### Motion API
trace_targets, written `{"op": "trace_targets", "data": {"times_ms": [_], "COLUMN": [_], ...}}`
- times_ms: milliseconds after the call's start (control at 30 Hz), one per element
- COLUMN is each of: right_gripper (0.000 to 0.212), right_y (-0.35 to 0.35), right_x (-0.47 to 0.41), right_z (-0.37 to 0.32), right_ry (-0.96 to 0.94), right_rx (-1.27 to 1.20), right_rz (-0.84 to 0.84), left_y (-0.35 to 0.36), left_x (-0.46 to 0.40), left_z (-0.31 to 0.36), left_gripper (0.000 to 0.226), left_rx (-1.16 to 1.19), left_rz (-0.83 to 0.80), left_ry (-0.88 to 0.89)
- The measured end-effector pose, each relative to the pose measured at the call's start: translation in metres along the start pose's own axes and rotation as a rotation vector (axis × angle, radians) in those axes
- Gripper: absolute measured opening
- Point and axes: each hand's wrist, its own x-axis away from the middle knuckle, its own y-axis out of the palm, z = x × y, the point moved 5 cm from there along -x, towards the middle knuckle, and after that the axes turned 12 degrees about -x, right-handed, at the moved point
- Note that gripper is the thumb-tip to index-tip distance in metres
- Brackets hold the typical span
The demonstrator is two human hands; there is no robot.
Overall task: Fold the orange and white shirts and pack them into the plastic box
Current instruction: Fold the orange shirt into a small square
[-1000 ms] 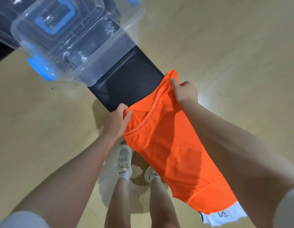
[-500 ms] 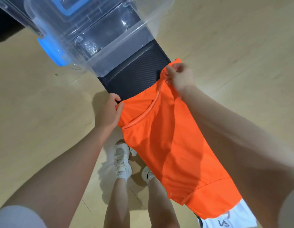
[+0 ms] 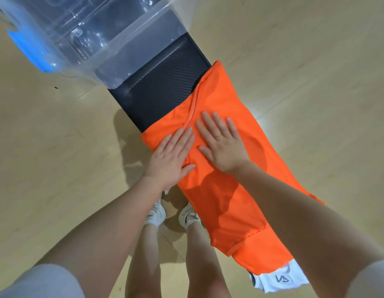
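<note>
Orange shirt [image 3: 225, 168]: smooth, matt cloth, lightly creased beneath the left hand [image 3: 171, 155] and right hand [image 3: 221, 145]. Beyond the fingertips, a dark bench top [image 3: 161, 89] with a fine ribbed, matt texture. Farther on, a plastic box [image 3: 96, 39]: clear, glossy plastic with opaque blue clips. Floor [image 3: 305, 61]: pale wood-look, faint sheen.

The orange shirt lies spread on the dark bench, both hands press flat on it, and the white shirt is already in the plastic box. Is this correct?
One point is wrong. In the head view the white shirt is not in the plastic box; it lies at the bench's near end, partly under the orange shirt. The left hand and right hand do press flat on it.
</note>
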Motion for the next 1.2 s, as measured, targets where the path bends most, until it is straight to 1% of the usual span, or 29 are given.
{"op": "trace_targets", "data": {"times_ms": [100,167,233,300,400,533,633,700,800,933,1033,1133,1167,1200], "right_gripper": [0.064,0.064,0.066,0.07,0.072,0.072,0.067,0.063,0.058,0.044,0.036,0.032,0.03,0.027], "right_y": [-0.016,-0.023,-0.031,-0.037,-0.05,-0.069,-0.08,-0.078,-0.063,-0.04,-0.033,-0.034,-0.036,-0.036], "right_x": [0.013,0.03,0.05,0.071,0.104,0.144,0.172,0.193,0.225,0.273,0.304,0.323,0.327,0.328], "right_z": [0.051,0.079,0.094,0.095,0.076,0.049,0.038,0.031,0.016,0.001,0.005,0.017,0.025,0.033], "right_ry": [0.292,0.475,0.576,0.628,0.649,0.623,0.615,0.677,0.715,0.705,0.718,0.734,0.739,0.754], "right_rx": [-0.014,-0.056,-0.091,-0.155,-0.207,-0.239,-0.238,-0.334,-0.474,-0.526,-0.536,-0.549,-0.552,-0.562], "right_rz": [0.057,-0.01,-0.079,-0.148,-0.148,-0.159,-0.121,-0.092,-0.079,-0.076,-0.035,-0.002,0.013,0.017], "left_y": [0.002,-0.004,-0.008,-0.01,-0.02,-0.039,-0.05,-0.051,-0.044,-0.029,-0.019,-0.009,-0.007,-0.006], "left_x": [0.0,0.004,0.012,0.029,0.061,0.106,0.139,0.16,0.19,0.217,0.224,0.221,0.218,0.214], "left_z": [-0.007,-0.007,-0.006,-0.006,-0.004,0.005,0.021,0.038,0.073,0.135,0.183,0.228,0.242,0.254], "left_gripper": [0.078,0.077,0.074,0.074,0.072,0.064,0.066,0.069,0.066,0.062,0.05,0.018,0.011,0.008], "left_rx": [0.031,0.033,0.062,0.131,0.21,0.335,0.423,0.494,0.654,0.989,1.162,1.405,1.484,1.554], "left_rz": [-0.023,-0.031,-0.061,-0.166,-0.241,-0.353,-0.345,-0.34,-0.364,-0.365,-0.381,-0.376,-0.377,-0.377], "left_ry": [-0.083,-0.108,-0.134,-0.214,-0.339,-0.466,-0.557,-0.593,-0.634,-0.725,-0.744,-0.783,-0.8,-0.825]}}
